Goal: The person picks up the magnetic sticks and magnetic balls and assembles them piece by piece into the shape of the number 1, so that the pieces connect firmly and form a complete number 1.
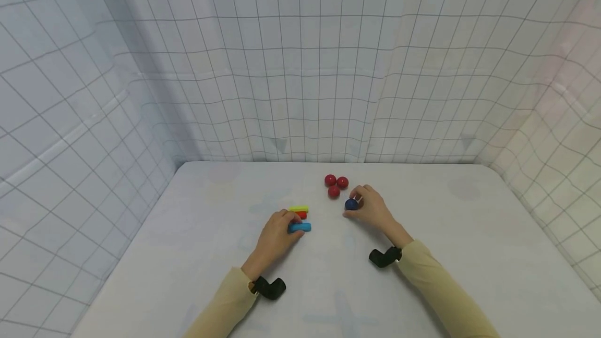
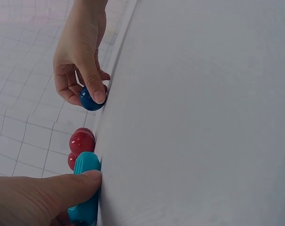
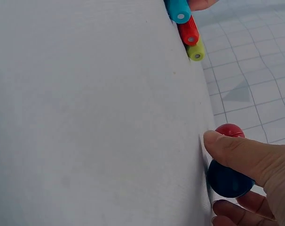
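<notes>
My left hand (image 1: 277, 233) pinches a short light-blue marker (image 1: 300, 227) with ribbed grooves; the thumb lies across its side in the left wrist view. Just beyond it lie a red marker (image 1: 301, 215), partly hidden by the fingers, and a yellow one (image 1: 299, 208). On the right side, my right hand (image 1: 374, 212) holds a glossy dark-blue ball (image 1: 351, 204) between thumb and fingers, low at the white tabletop. Behind that ball, a red ball (image 3: 229, 130) shows past the thumb in the right wrist view.
Three red balls (image 1: 334, 192) sit clustered toward the back of the white table (image 1: 225, 254), just left of the right hand. White grid-patterned sheeting (image 1: 300, 77) stands behind the table and along both sides. A black camera (image 1: 385, 257) is strapped on each wrist.
</notes>
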`<state>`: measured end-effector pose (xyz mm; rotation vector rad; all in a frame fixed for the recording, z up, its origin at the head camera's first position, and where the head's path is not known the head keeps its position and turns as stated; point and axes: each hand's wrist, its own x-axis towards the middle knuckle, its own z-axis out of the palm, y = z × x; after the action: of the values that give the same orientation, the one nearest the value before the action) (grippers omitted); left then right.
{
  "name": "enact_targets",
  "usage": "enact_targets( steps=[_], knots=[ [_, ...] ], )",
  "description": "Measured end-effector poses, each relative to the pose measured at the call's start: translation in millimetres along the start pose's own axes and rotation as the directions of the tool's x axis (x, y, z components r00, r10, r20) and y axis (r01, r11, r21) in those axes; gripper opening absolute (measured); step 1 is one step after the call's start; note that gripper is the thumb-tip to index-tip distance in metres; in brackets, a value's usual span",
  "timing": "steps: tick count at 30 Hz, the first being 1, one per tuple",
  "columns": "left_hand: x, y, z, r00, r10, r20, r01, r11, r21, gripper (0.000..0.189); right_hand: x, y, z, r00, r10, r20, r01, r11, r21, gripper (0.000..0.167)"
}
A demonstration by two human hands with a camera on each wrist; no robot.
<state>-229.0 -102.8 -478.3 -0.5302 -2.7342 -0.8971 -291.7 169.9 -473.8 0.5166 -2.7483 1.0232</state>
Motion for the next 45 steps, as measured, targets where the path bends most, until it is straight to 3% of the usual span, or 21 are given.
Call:
enact_targets(
  steps=[8,25,33,45],
  knots=[
    [2.6,6.8,7.9,0.999,0.000,0.045,0.001,0.999,-0.033,0.024,-4.4,5.1,1.0,1.000,-0.012,-0.026,0.012,1.000,0.018,0.042],
    [13.4,21.7,25.9,0.999,0.007,0.038,-0.003,0.996,-0.091,0.022,-10.0,10.0,1.5,0.998,-0.029,-0.059,0.033,0.997,0.070,0.037],
    [19.3,27.5,35.7,1.000,-0.001,0.019,0.003,0.997,-0.083,0.023,-11.3,14.2,3.5,0.993,-0.098,-0.060,0.103,0.990,0.092,0.034],
    [26.1,37.8,43.4,1.000,0.001,0.013,-0.001,1.000,-0.025,0.025,-11.0,21.8,2.7,0.995,-0.098,-0.032,0.102,0.982,0.156,0.037]
  ],
)
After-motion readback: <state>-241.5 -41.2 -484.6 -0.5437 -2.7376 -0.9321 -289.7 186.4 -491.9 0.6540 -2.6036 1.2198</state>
